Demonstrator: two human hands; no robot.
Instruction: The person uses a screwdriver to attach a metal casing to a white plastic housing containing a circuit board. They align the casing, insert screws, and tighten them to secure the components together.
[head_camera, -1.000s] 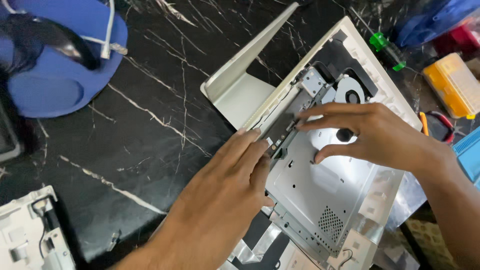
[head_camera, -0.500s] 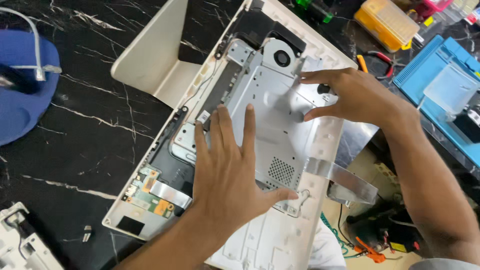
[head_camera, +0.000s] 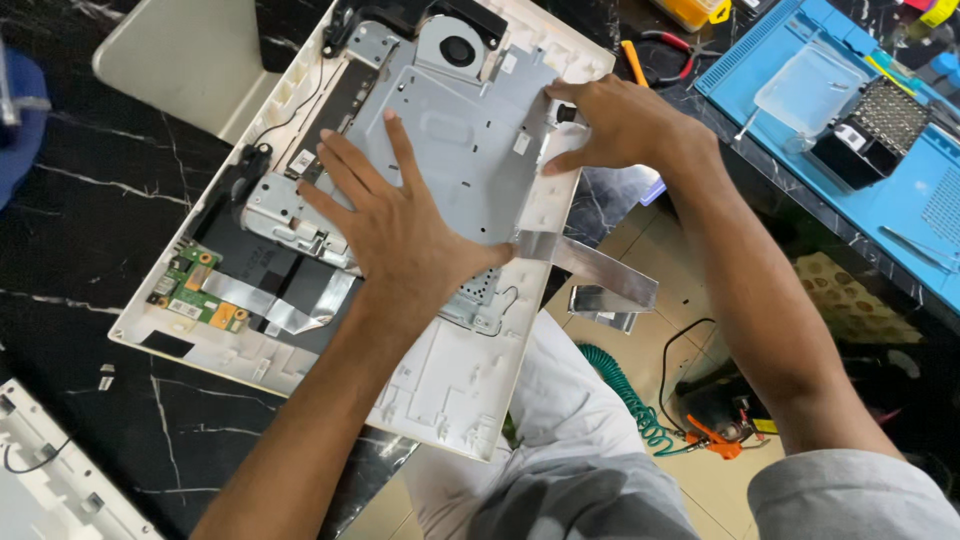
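Both my hands steady an opened white computer (head_camera: 450, 390) on the black desk (head_camera: 90, 250): left hand (head_camera: 400, 225) spread flat on its metal plate (head_camera: 450, 130), right hand (head_camera: 620, 120) pinching the case edge, seemingly mid-disassembly.

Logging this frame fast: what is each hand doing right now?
Left hand: open, palm flat on the grey metal shield plate.
Right hand: fingers curled at the white casing edge; firm grip cannot be told.
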